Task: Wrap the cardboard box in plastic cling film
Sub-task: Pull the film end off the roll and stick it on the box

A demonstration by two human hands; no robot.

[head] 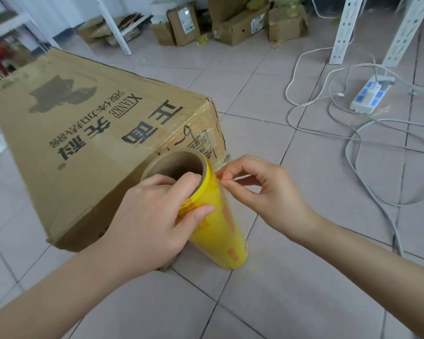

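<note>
A large brown cardboard box (pixel 88 133) with black printed characters lies on the tiled floor, filling the left half of the view. A yellow roll of cling film (pixel 218 226) with a brown cardboard core stands upright against the box's near corner. My left hand (pixel 154 216) grips the roll's top, with fingers curled over the rim into the core and the thumb across the yellow side. My right hand (pixel 262 192) is at the roll's right side, thumb and forefinger pinched on the film's loose edge near the top.
White cables (pixel 353 133) and a power strip (pixel 370 94) lie on the floor at right. Several small cardboard boxes (pixel 233 23) sit against the far wall. White perforated metal rack legs (pixel 340 30) stand at upper right, another white leg (pixel 115 28) at upper left.
</note>
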